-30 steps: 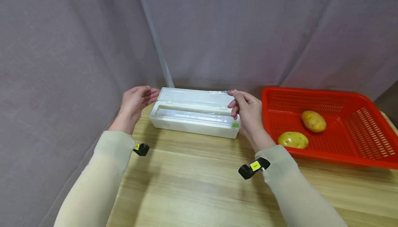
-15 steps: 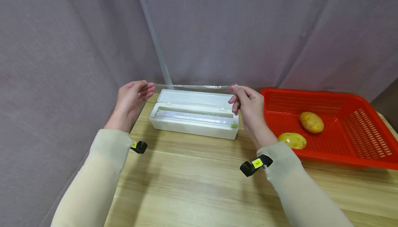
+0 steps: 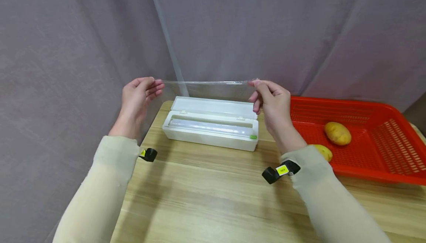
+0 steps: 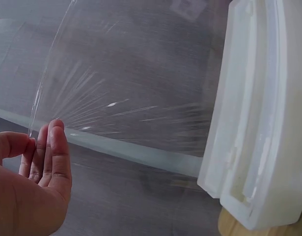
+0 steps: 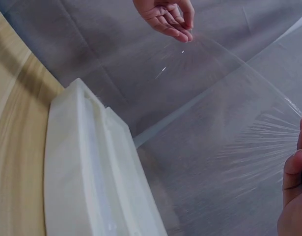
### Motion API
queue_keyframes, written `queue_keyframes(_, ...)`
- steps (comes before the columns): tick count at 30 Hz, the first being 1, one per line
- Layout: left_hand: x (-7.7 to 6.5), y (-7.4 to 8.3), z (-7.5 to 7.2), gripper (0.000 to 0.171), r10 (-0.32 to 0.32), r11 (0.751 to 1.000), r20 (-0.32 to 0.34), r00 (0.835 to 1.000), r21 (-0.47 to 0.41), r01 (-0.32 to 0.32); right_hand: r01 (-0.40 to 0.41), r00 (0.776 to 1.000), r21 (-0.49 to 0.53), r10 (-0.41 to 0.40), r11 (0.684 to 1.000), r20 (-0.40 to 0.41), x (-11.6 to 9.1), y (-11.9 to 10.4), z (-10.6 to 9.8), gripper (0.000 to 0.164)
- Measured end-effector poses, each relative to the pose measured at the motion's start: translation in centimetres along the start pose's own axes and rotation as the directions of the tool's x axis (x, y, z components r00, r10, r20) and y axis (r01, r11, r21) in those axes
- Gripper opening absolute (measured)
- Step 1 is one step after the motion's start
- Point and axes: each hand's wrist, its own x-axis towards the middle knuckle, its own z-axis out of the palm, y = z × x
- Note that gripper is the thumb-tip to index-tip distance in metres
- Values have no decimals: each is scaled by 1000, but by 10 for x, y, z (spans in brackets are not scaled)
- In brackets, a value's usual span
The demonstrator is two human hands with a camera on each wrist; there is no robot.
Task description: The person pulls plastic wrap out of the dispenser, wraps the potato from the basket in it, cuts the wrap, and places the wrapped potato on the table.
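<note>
I see the left hand (image 3: 134, 97) pinching the clear film (image 4: 101, 105) between thumb and finger, other fingers loose; at its 3 o'clock, the right hand (image 3: 276, 104) pinches too. Film spans them, running toward 6 o'clock into the open white box (image 3: 213, 142). I'd fear uneven pull tearing the fanned creases, or slack making it cling.

Your left sleeve (image 3: 94, 191) and right sleeve (image 3: 336, 202) are plain pale cream, running down to the cuffs (image 3: 114, 150); your left hand (image 3: 135, 97) and right hand (image 3: 274, 104) are bare. You wear black wrist mounts (image 3: 271, 175), each carrying a yellow label (image 3: 282, 170); dark print on the right one is illegible.
</note>
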Motion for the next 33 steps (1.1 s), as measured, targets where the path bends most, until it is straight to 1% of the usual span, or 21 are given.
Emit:
queue_keyframes(2,-1,3,2,9,20,1000,0,1000,-15,-20,9,1000,1,-9,1000,2,2,-4,0,21)
queue_keyframes(5,-2,6,5,5,51,996,-2,999,-68,-51,20,1000,13,-20,1000,4,3,-10,0,19)
queue_keyframes(10,-7,10,9,6,126,988,-8,992,-92,-126,45,999,24,-46,999,22,4,-20,-1,20)
queue_keyframes(12,-8,12,10,7,155,983,-12,988,-92,-156,58,998,25,-59,998,28,4,-24,-2,21)
queue_keyframes(16,-12,15,11,9,196,971,-20,980,-138,-197,85,995,49,-87,995,39,2,-31,-2,20)
queue_keyframes(19,-15,17,10,10,229,961,-22,973,-154,-230,108,992,69,-112,992,55,0,-35,-1,20)
queue_keyframes(22,-20,19,7,11,262,952,-18,965,-157,-262,128,988,63,-132,990,74,-4,-39,0,20)
queue_keyframes(25,-26,20,1,11,290,946,1,957,-151,-287,135,985,34,-138,990,101,-11,-43,-2,21)
queue_keyframes(28,-31,20,-7,14,313,943,39,949,-137,-305,135,983,10,-136,991,124,-20,-45,-5,20)
queue_keyframes(30,-34,19,-13,18,318,944,77,945,-121,-308,129,982,-3,-127,992,140,-27,-46,-8,19)
queue_keyframes(33,-41,19,-23,23,306,951,143,941,-94,-295,130,977,-28,-123,991,175,-40,-48,-13,19)
